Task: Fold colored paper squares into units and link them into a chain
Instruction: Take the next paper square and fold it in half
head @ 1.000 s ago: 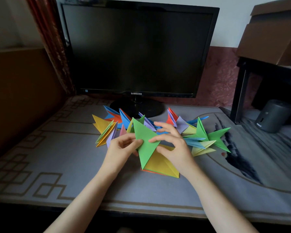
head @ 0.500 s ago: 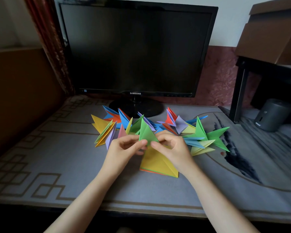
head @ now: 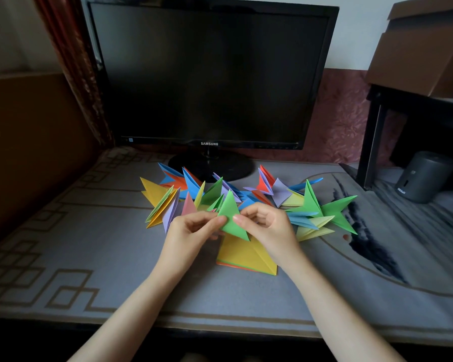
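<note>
Head view: left hand and right hand, fingers curled, together pinch one green unit.

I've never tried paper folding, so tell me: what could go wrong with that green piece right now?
The left hand and right hand pinch the green piece up off the table, so a crease may come out crooked. The paper chain lies just behind the knuckles, and a bump could pull links apart.
</note>
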